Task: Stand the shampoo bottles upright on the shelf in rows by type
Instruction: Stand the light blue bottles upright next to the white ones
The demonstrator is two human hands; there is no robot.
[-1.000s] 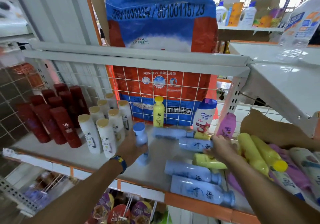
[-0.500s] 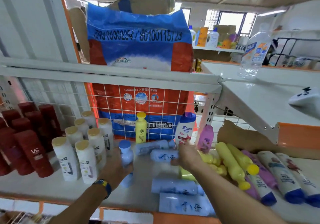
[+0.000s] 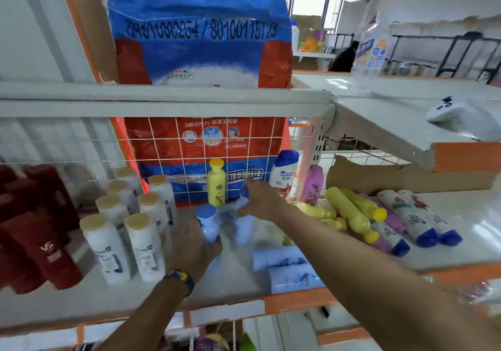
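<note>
White gold-capped bottles (image 3: 146, 242) stand just left, a yellow bottle (image 3: 216, 185) behind, and lying pale-blue bottles (image 3: 282, 258) at the shelf (image 3: 230, 285) front. The left hand (image 3: 189, 253) grips an upright pale-blue shampoo bottle (image 3: 207, 224). The right hand (image 3: 261, 201) clasps a second pale-blue bottle (image 3: 245, 228) (blurred) beside it.

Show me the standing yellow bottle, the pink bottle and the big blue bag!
standing yellow bottle (image 3: 216, 188): head view, on its label.
pink bottle (image 3: 313, 185): head view, middle of its body.
big blue bag (image 3: 195, 55): head view, blue part under numbers.

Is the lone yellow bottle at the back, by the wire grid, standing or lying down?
Standing: the yellow bottle rests on its base with its cap on top, in front of the wire grid.
</note>
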